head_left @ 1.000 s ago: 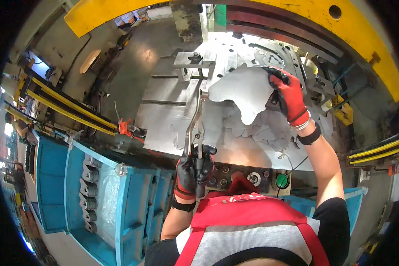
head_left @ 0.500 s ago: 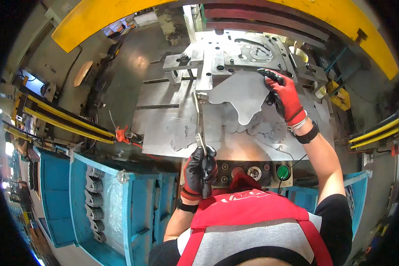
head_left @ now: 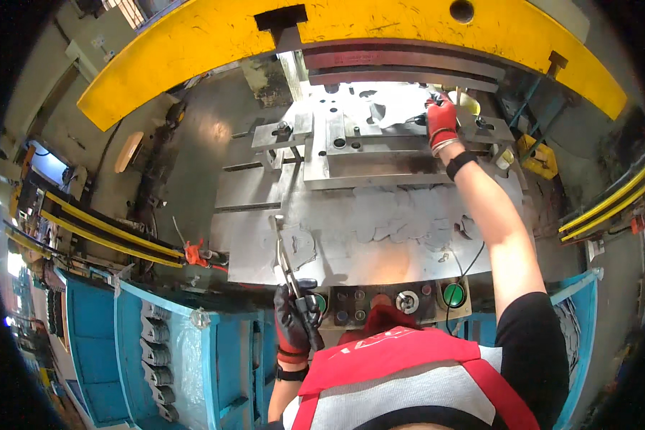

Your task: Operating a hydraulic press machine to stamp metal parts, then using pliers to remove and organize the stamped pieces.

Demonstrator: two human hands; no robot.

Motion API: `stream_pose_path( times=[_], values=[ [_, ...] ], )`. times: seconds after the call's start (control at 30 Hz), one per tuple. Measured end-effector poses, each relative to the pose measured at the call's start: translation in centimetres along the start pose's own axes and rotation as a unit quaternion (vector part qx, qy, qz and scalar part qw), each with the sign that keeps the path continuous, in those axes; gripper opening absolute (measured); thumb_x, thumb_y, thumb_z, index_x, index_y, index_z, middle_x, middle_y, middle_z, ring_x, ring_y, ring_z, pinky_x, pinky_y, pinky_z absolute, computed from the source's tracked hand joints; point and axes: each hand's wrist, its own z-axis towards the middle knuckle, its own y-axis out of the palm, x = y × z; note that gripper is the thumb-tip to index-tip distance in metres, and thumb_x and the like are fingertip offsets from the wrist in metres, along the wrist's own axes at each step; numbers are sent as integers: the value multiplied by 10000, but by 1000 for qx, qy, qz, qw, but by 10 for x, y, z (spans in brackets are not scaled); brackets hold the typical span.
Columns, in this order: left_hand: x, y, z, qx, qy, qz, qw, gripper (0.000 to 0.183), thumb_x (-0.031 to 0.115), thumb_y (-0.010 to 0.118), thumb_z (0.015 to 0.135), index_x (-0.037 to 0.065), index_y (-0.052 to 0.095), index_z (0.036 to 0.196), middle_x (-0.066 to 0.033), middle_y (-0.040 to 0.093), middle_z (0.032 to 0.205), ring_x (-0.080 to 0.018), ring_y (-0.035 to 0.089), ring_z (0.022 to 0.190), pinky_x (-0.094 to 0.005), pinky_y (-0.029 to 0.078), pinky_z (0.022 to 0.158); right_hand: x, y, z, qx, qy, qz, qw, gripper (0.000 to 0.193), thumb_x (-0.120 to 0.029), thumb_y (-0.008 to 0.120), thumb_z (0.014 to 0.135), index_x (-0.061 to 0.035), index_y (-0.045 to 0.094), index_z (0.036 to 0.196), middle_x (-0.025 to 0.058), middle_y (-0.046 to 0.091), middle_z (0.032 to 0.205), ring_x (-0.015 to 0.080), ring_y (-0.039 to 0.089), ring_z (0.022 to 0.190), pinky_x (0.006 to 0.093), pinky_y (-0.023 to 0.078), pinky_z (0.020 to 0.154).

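One red-and-black gloved left hand (head_left: 292, 319) closes around one long silver metal tool with a black handle (head_left: 285, 259), crossing the near edge of a grey steel table (head_left: 337, 265); one red-and-black gloved right hand (head_left: 441, 118) curls its fingers beside one thin silver metal sheet (head_left: 381, 115) over a grey steel die block (head_left: 380, 166), glare obscuring any grip, bare tabletop between tool and die, two steel brackets (head_left: 265, 136) flanking it

The grey metal table (head_left: 247, 233) bears a thick steel die (head_left: 380, 166) with thin flat metal pieces (head_left: 406, 226) lying nearer
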Motion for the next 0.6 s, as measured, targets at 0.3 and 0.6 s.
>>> stream_pose_path(
  times=[0.3,0.6],
  values=[
    [10,-25,-5,111,46,60,991,479,498,424,888,53,537,1024,-11,504,701,-76,425,495,-198,327,418,2,20,2,-95,15,-136,986,346,-182,663,700,-40,642,1015,181,652,927,278,636,847,341,472,765],
    [-10,-87,1,274,102,146,945,445,463,448,893,35,563,935,-28,533,720,-60,422,499,-204,333,430,-91,-84,-102,-213,-11,95,972,229,-107,633,761,-64,647,986,112,591,927,206,567,887,297,441,768]
  ],
)
